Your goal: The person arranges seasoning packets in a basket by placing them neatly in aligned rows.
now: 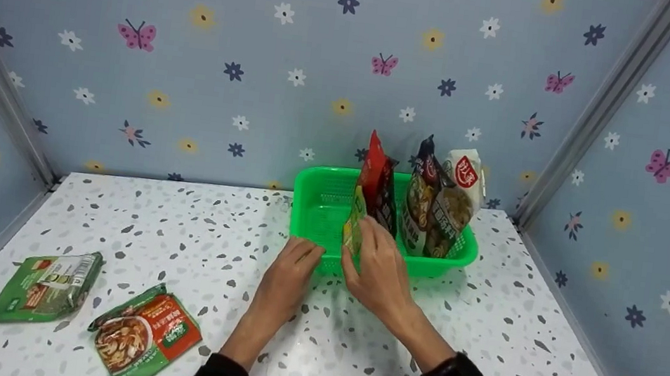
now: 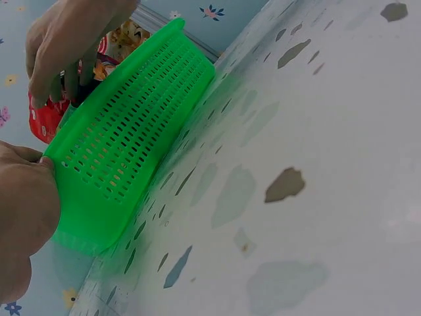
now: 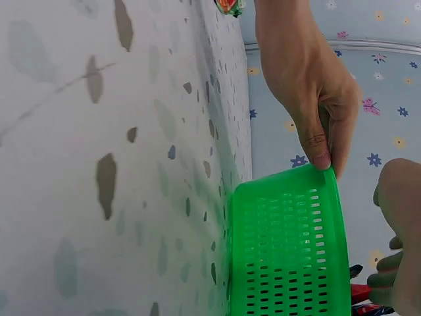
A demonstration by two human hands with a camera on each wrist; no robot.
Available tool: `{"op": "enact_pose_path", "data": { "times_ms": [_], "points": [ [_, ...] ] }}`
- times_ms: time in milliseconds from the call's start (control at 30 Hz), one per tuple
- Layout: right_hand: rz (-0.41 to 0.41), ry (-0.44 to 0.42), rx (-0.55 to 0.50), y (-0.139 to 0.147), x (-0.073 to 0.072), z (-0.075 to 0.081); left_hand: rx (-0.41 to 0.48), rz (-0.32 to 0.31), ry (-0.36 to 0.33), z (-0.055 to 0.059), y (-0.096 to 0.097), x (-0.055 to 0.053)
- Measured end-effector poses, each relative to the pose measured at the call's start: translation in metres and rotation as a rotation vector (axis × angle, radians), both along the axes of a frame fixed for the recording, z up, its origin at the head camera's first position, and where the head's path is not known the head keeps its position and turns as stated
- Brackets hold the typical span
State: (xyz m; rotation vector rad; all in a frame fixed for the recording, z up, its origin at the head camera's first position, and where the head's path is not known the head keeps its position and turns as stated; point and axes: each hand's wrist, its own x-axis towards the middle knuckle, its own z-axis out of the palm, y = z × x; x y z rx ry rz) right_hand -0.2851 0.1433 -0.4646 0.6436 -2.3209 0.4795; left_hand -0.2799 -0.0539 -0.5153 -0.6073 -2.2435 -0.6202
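Observation:
A green plastic basket stands by the back wall. My left hand pinches its front rim between thumb and fingers; the right wrist view shows the same left hand on the rim. Over the basket, my right hand holds a yellow-green food packet, standing on edge against a red and black food packet. Farther right in the basket, a dark noodle packet and a brown and white packet stand upright. In the left wrist view, my right hand reaches over the rim.
On the speckled white table, a green food packet lies at the left. Nearer the front lies a red and green noodle packet. Patterned blue wall panels close off the back and sides.

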Motion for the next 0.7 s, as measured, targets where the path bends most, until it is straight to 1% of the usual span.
{"op": "enact_pose_path", "data": {
  "times_ms": [67,133,200,300,400,433,467,533,633,667,700],
  "points": [
    [0.061,0.067,0.06,0.004,0.003,-0.006,-0.001,0.003,-0.004,0.0,0.0,0.0],
    [0.106,0.112,0.125,0.008,0.003,-0.012,-0.005,0.006,-0.004,0.0,-0.001,0.0],
    [0.128,0.137,0.186,0.011,0.003,-0.017,-0.008,0.008,0.001,0.0,-0.002,0.0],
    [0.128,0.14,0.243,0.013,0.001,-0.024,-0.005,0.004,0.018,-0.001,-0.002,0.0],
    [0.115,0.123,0.266,0.012,-0.002,-0.03,0.004,-0.011,0.043,-0.004,-0.003,-0.003],
    [0.109,0.115,0.27,0.012,-0.002,-0.032,0.029,-0.033,0.05,-0.013,-0.004,-0.01],
    [0.102,0.106,0.275,0.011,-0.003,-0.033,0.031,-0.038,0.055,-0.015,-0.004,-0.011],
    [0.092,0.091,0.276,0.01,-0.004,-0.036,0.03,-0.037,0.042,-0.014,-0.004,-0.01],
    [0.095,0.076,0.251,0.009,-0.007,-0.04,0.033,-0.038,0.032,-0.011,-0.003,-0.008],
    [0.099,0.074,0.238,0.009,-0.008,-0.04,0.013,-0.022,0.027,-0.002,-0.001,-0.001],
    [0.108,0.073,0.221,0.009,-0.009,-0.041,0.014,-0.022,0.023,-0.001,-0.001,0.0]
  ]
}}
